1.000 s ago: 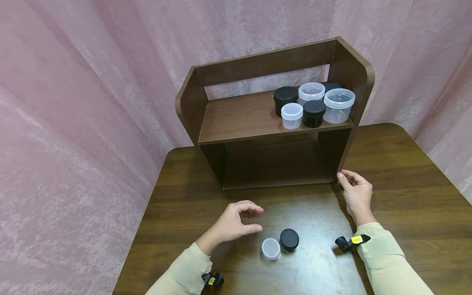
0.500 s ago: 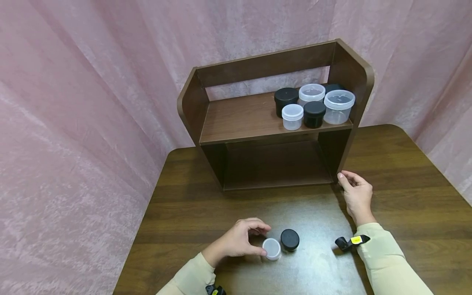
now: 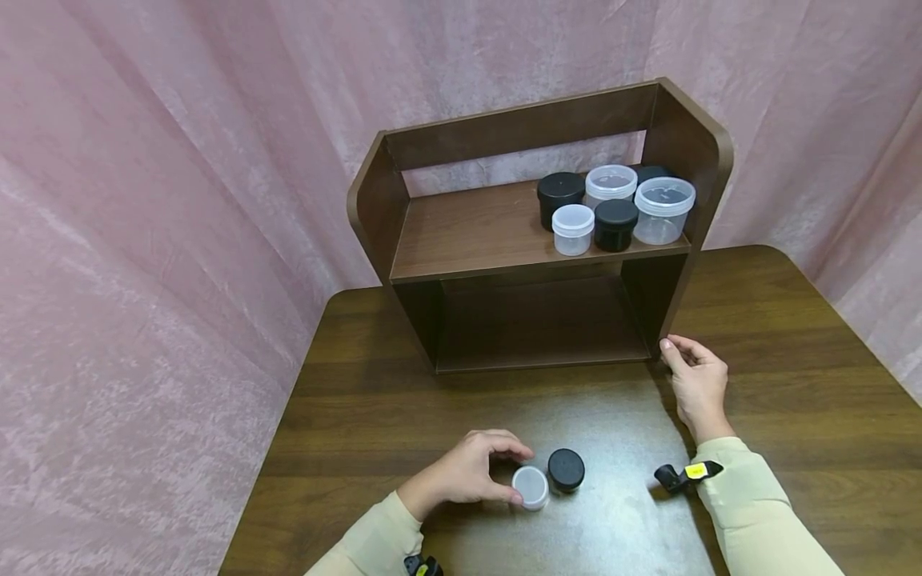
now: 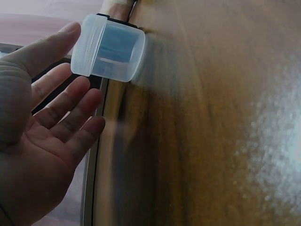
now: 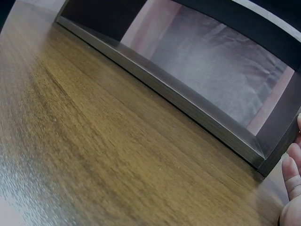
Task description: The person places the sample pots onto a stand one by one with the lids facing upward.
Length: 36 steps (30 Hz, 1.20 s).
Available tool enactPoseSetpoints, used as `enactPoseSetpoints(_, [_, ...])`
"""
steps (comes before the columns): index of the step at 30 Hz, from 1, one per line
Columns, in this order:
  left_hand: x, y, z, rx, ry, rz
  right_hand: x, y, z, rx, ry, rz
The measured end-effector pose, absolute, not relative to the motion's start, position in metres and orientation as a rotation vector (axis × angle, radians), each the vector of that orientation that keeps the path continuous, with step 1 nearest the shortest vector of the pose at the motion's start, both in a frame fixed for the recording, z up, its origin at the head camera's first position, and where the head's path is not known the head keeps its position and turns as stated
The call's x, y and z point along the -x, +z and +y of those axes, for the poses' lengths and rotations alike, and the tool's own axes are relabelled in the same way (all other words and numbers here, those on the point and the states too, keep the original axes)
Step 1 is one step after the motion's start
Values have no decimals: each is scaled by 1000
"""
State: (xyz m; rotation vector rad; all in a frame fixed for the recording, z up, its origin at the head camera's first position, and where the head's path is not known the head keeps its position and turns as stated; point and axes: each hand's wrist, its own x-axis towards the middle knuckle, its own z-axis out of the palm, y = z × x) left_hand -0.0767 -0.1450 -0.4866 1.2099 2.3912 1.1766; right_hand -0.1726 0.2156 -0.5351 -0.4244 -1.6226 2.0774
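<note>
A small clear jar with a frosted lid [image 3: 531, 487] stands on the table, close beside a small black-lidded jar [image 3: 566, 470]. My left hand [image 3: 475, 468] is around the clear jar's left side, its thumb right at the lid and its fingers spread. In the left wrist view, the clear jar [image 4: 110, 47] sits beyond the thumb, and the fingers [image 4: 77, 106] are only lightly bent. My right hand [image 3: 695, 380] rests at the lower right front corner of the brown wooden shelf [image 3: 497, 268]. Its thumb and fingertips lie against the outer side panel.
Several jars stand at the right of the upper shelf, among them a black jar [image 3: 615, 224], a small clear jar [image 3: 573, 230] and a larger clear jar [image 3: 663, 210]. The wooden table [image 3: 346, 448] ends at a pink curtain [image 3: 144, 280].
My left hand has come down and to the right, from above the table to the clear jar, its thumb now at the lid. The right hand has stayed at the shelf corner.
</note>
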Motion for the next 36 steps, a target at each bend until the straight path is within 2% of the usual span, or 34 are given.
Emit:
enactPoseSetpoints(23, [76,-491,-144,-1236,1022,2405,174,-536,215,409,2082,-1594])
enactPoseSetpoints(36, [86,-480,-148,-1200,1143,2448,175,-538,215,391,2072,-1586])
